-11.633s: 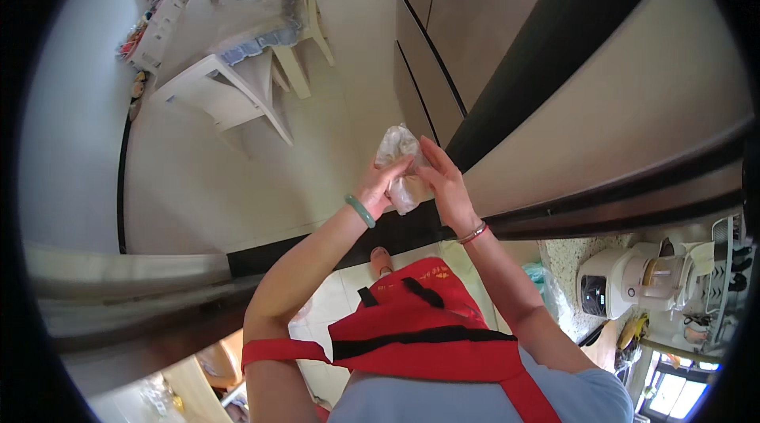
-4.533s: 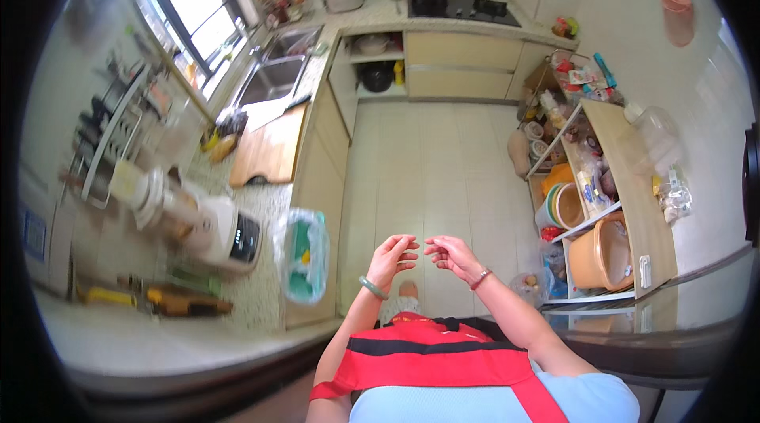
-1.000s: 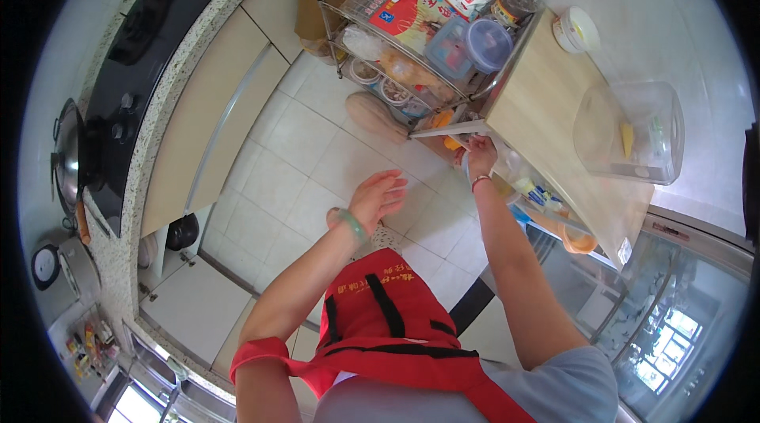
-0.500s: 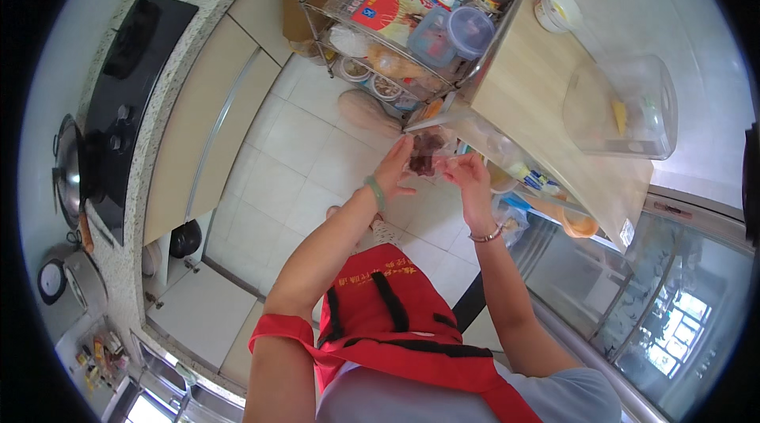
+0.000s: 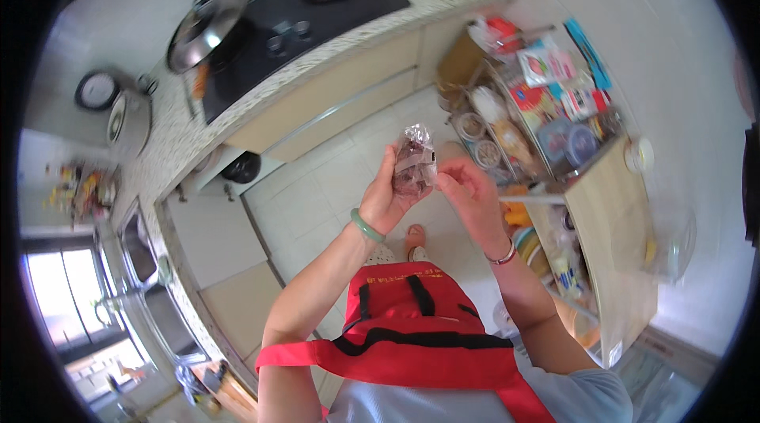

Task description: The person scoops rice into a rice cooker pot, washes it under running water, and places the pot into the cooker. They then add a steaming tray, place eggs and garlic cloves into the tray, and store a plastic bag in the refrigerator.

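Note:
A small clear plastic bag point(image 5: 413, 166) with dark reddish-brown pieces inside is held up in front of me, its crinkled end on top. My left hand point(image 5: 385, 200), with a green bangle at the wrist, supports the bag from below and the left, fingers closed around it. On the other side, my right hand point(image 5: 473, 192) has its thumb and fingertips pinched at the bag's right edge, by a pale strip on the plastic. What the pieces are is not clear. My red apron point(image 5: 412, 304) lies below both hands.
To the right stand a wire rack point(image 5: 507, 118) packed with food packages and tubs, and a wooden cabinet point(image 5: 613, 241) with filled open shelves. A counter at upper left carries a black cooktop point(image 5: 332, 7) and a lidded wok point(image 5: 207, 27). Below it, a cupboard door point(image 5: 218, 225) hangs open.
My view has swung left, bringing the cooktop and window more into sight. The bag now sits more upright in my left hand, away from the cabinet; my right fingers stay at its edge.

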`<action>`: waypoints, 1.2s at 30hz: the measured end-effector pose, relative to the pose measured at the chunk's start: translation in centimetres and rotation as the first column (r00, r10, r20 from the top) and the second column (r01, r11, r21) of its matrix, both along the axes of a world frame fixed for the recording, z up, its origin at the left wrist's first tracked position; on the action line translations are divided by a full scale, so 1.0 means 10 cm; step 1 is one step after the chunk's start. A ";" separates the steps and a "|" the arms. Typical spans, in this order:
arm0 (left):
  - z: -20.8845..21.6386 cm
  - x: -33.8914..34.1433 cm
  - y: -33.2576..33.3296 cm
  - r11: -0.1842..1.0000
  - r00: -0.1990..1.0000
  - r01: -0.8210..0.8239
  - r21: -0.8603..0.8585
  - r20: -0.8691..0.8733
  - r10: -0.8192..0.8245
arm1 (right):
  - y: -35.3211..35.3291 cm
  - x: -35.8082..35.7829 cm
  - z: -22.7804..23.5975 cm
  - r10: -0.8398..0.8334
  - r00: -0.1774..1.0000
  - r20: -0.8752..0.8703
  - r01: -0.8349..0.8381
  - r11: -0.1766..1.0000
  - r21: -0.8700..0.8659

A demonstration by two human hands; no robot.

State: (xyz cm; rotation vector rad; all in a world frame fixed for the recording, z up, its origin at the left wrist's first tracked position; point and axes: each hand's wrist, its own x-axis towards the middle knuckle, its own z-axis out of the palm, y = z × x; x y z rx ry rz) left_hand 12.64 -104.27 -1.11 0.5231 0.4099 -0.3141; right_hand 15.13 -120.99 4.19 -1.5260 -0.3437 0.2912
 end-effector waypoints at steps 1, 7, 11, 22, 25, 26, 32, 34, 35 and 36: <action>0.08 -0.10 0.18 0.996 0.996 -0.088 0.002 0.009 0.088 | 0.20 -0.01 0.04 0.076 0.996 0.038 -0.077 0.997 0.013; 0.24 -0.78 1.37 0.929 0.929 -0.364 0.072 0.102 0.356 | 1.59 -0.29 0.32 0.394 0.840 0.372 -0.381 0.918 -0.113; 0.43 -1.24 2.06 0.750 0.783 -0.622 0.225 0.183 0.594 | 2.48 -0.58 0.51 0.464 0.771 0.436 -0.374 0.884 -0.280; 0.69 -2.26 3.67 0.373 0.505 -0.837 0.401 0.303 0.808 | 4.55 -1.25 0.60 0.754 0.607 0.251 -0.705 0.657 -0.269; 0.64 -2.39 4.00 0.324 0.433 -0.882 0.343 0.318 0.843 | 4.95 -1.38 0.61 0.750 0.616 0.242 -0.686 0.662 -0.302; 0.63 -2.42 4.10 0.310 0.420 -0.887 0.342 0.317 0.850 | 5.05 -1.38 0.58 0.776 0.598 0.201 -0.735 0.631 -0.248; 0.48 -2.43 4.67 0.182 0.335 -0.893 0.412 0.337 0.880 | 5.57 -1.30 0.42 0.857 0.506 -0.103 -0.858 0.512 0.048; 0.46 -2.36 4.86 0.159 0.331 -0.886 0.436 0.354 0.874 | 5.80 -1.28 0.41 0.857 0.505 -0.107 -0.852 0.514 0.097; 0.45 -2.32 4.96 0.155 0.331 -0.881 0.447 0.349 0.877 | 5.91 -1.24 0.41 0.856 0.516 -0.033 -0.856 0.517 0.023; 0.45 -2.29 5.06 0.146 0.329 -0.874 0.463 0.345 0.879 | 6.03 -1.20 0.40 0.855 0.517 0.043 -0.854 0.519 -0.045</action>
